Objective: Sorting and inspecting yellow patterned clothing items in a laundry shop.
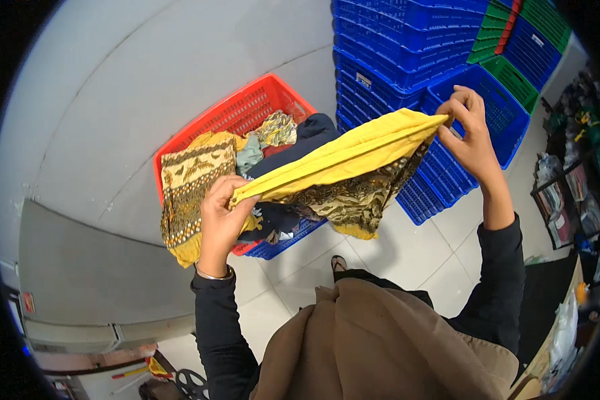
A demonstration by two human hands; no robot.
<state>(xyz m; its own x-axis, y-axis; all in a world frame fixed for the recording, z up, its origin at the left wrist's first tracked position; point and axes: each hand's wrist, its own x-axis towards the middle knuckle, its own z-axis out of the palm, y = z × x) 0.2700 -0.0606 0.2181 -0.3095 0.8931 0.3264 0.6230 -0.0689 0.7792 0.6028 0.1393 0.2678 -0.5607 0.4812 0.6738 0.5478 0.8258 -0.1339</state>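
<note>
Stretched between my two hands is a yellow cloth garment [353, 150] with a brown and gold patterned part hanging below it; its exact kind I cannot tell. My left hand [221, 210] pinches its left end, and my right hand [470, 133] pinches the right corner, held higher and farther out. Behind and below the cloth stands a red plastic basket [210, 123] heaped with clothes. A patterned yellow-brown garment [199, 183] drapes over its left side, next to my left hand. Dark navy cloth [317, 130] lies in the basket, partly hidden by the held garment.
A blue basket [283, 247] shows under the red one. Tall stacks of blue crates [380, 73] and green crates [513, 83] stand at the back right. A grey panel [100, 267] is at the left. Shelves with bagged goods [560, 193] line the right side, above white floor tiles [413, 247].
</note>
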